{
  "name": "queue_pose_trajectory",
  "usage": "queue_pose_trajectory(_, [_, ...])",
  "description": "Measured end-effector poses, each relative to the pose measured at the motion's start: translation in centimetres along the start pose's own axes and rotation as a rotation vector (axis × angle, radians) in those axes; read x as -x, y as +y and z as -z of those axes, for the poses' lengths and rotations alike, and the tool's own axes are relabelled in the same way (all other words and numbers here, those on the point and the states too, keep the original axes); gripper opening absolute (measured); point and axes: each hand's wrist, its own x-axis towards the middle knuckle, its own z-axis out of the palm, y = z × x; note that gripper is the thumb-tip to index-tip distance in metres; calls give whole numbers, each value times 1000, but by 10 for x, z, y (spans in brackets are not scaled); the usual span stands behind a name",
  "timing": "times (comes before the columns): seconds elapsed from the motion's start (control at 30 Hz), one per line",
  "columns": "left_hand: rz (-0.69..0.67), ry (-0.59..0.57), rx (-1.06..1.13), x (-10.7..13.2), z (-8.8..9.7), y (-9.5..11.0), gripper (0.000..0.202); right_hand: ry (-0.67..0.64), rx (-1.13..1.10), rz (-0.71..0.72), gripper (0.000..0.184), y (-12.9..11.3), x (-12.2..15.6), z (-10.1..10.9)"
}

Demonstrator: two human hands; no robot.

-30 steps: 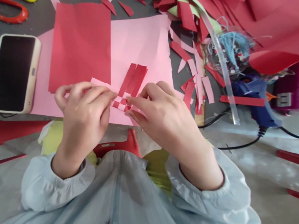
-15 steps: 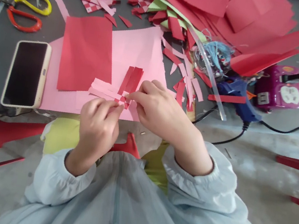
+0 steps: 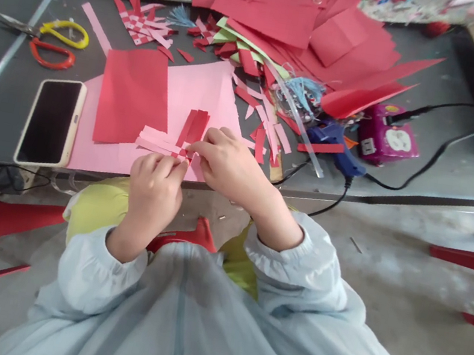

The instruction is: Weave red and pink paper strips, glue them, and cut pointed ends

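A small piece of woven paper strips sits over the table's front edge area, red strips pointing away from me and pink strips running left. My left hand pinches its near edge between thumb and finger. From the right, my right hand has its fingertips closed on the weave's right side, hiding part of it. Beneath lies a pink paper sheet, with a red paper sheet on top of it to the left.
A phone and scissors lie left. Right are paper scraps, a clear glue stick, a blue glue gun with its cable and a purple socket block. Red paper and a finished-looking woven piece lie behind.
The view has tilted up and shifted, bringing more of the table's back into sight. Both hands keep their hold on the woven strips, with barely any finger movement.
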Motion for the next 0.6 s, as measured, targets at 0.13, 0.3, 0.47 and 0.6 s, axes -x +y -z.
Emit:
queue_pose_trajectory(0.13, [21,-72,-65,-5,1,2,30,-9,-25,11,41,0,6,11])
queue_pose_trajectory(0.3, [10,-107,-177,-13,0,14,23,59,-48,-36,39,6,17,22])
queue_pose_trajectory(0.47, [9,-145,-287,-24,0,23,24,190,16,-210,34,25,36,34])
queue_pose_trajectory(0.6, [15,-211,-311,-30,1,28,28,389,173,-541,30,49,60,51])
